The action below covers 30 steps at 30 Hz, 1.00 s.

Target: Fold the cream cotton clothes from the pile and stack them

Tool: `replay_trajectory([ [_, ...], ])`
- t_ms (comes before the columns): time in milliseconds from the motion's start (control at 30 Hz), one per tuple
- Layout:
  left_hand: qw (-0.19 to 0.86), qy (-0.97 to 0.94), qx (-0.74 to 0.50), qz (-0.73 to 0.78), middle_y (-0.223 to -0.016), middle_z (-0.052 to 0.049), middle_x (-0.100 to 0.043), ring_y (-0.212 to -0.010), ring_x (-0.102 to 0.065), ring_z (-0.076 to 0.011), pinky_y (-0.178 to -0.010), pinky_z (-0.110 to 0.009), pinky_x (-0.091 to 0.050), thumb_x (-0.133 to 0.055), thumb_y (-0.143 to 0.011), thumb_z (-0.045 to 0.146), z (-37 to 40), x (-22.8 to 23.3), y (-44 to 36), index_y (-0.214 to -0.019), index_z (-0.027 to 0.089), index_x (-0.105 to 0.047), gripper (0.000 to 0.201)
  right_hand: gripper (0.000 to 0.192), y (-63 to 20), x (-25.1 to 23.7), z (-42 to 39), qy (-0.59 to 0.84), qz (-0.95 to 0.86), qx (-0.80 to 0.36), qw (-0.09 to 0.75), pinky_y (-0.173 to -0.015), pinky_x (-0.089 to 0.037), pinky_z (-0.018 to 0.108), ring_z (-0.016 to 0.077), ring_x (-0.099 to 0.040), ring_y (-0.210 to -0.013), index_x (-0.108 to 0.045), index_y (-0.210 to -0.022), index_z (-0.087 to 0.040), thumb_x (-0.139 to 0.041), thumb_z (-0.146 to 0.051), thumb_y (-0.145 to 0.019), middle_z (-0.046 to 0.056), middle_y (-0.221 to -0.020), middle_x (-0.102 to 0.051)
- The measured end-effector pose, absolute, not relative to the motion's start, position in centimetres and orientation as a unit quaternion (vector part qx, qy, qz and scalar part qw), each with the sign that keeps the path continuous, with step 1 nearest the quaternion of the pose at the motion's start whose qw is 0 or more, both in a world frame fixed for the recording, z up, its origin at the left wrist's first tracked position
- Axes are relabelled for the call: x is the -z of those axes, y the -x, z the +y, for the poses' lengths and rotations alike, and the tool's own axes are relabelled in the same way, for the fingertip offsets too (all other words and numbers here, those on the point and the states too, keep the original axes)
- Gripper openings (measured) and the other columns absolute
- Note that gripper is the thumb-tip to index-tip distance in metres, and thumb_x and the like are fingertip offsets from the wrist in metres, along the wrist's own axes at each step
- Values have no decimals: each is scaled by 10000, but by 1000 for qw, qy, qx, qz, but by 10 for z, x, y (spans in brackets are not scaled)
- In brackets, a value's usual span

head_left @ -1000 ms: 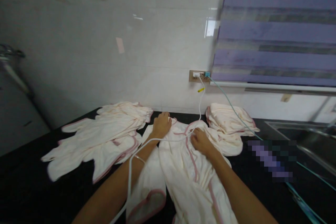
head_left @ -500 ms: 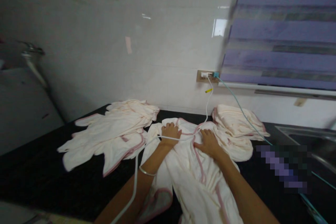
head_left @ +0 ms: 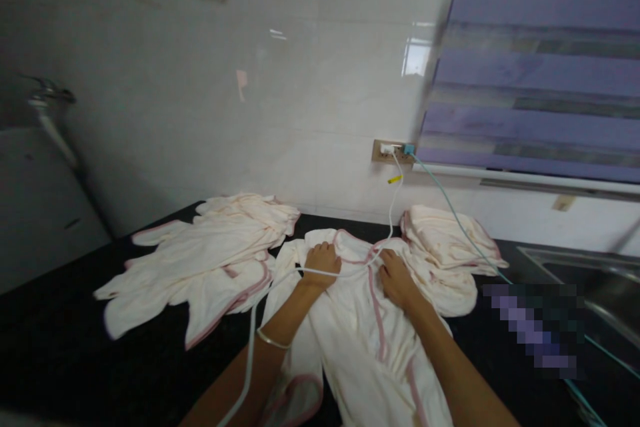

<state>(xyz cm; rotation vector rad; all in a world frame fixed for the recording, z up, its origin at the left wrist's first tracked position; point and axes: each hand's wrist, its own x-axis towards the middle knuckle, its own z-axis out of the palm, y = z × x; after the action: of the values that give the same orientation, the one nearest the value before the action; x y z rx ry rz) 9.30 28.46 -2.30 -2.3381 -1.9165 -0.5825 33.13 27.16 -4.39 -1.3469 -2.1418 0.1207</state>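
Observation:
A cream long-sleeved baby garment [head_left: 350,327] with pink trim lies spread and creased on the dark counter. My left hand [head_left: 323,263] rests on its upper left part, fingers stretched over the cloth. On the upper right part is my right hand [head_left: 397,278], its fingers drawn in on the fabric and thumb close beside them. A white cable [head_left: 320,272] crosses over my left wrist and the garment. Left of my hands lies a loose pile of similar garments [head_left: 200,260]. To the right sits a folded stack of garments [head_left: 445,237].
The white cable and a teal cable [head_left: 450,203] run from a wall socket [head_left: 393,152]. A steel sink [head_left: 550,263] is at the right, near a blurred-out purple object [head_left: 530,330]. A tap [head_left: 50,93] stands at the left; a striped blind [head_left: 530,80] hangs at upper right.
My right thumb, which stuck out to the left, is now drawn in against the fingers. My left hand stays on the cloth. The view has shifted slightly.

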Motion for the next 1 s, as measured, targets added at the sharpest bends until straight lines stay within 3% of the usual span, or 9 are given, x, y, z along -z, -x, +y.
replay_trajectory([
  [100, 14, 779, 203, -594, -1246, -162, -676, -1271, -546, -335, -1142, -533, -343, -497, -943, 248, 289, 28, -93, -1175, 183, -653, 287, 435, -321, 41, 264, 419, -837, -59, 345, -1161, -385, 447, 239, -456, -1368, -567, -1396, -196, -431, -237, -985, 141, -1436, -533],
  [233, -17, 807, 230, -544, -1326, -113, -663, -1310, -552, -267, -1193, -483, -332, -452, -961, 219, 294, 33, -96, -1291, 212, -590, 358, 309, -304, 41, 254, 344, -889, -63, 295, -1193, -345, 472, 250, -412, -1406, -683, -1232, -223, -507, -300, -989, 132, -1427, -531],
  [367, -62, 827, 276, -487, -1374, -132, -629, -1283, -585, -220, -1134, -384, -435, -417, -965, 195, 301, 38, -94, -1436, 161, -458, 475, 315, -301, 44, 254, 398, -881, -40, 252, -1173, -360, 480, 274, -416, -1384, -679, -1219, -179, -512, -306, -984, 161, -1356, -569],
  [500, -118, 847, 349, -384, -1478, -128, -552, -1348, -542, -202, -1162, -367, -420, -409, -921, 107, 301, 40, -93, -1469, 180, -396, 553, 348, -310, 50, 262, 464, -850, -41, 244, -1141, -384, 464, 275, -448, -1343, -665, -1251, -166, -505, -288, -967, 165, -1315, -594],
  [567, -118, 849, 347, -380, -1436, -112, -579, -1316, -560, -183, -1144, -332, -430, -409, -888, 64, 299, 38, -96, -1420, 188, -427, 547, 365, -314, 53, 267, 485, -836, -56, 249, -1131, -390, 449, 265, -488, -1300, -675, -1251, -156, -492, -259, -954, 164, -1304, -606],
  [733, -84, 812, 341, -467, -1151, -97, -631, -1064, -626, -192, -963, -329, -511, -435, -891, 97, 292, 31, -106, -1172, 193, -486, 301, 431, -317, 56, 273, 518, -801, -98, 284, -1107, -405, 363, 228, -566, -1201, -716, -1241, -108, -455, -166, -904, 165, -1260, -645],
  [833, -45, 777, 331, -533, -1173, -139, -583, -1091, -584, -252, -956, -399, -492, -488, -889, 151, 291, 28, -104, -1122, 178, -494, 235, 436, -317, 55, 272, 542, -781, -96, 295, -1095, -407, 337, 225, -584, -1177, -731, -1222, -84, -440, -171, -910, 177, -1251, -653],
  [1000, -18, 794, 259, -550, -1036, -166, -627, -1066, -594, -316, -944, -454, -480, -505, -915, 199, 291, 29, -96, -940, 153, -621, 127, 419, -316, 53, 269, 556, -782, -64, 273, -1080, -406, 335, 238, -594, -1153, -731, -1210, -81, -455, -204, -919, 183, -1234, -659],
])
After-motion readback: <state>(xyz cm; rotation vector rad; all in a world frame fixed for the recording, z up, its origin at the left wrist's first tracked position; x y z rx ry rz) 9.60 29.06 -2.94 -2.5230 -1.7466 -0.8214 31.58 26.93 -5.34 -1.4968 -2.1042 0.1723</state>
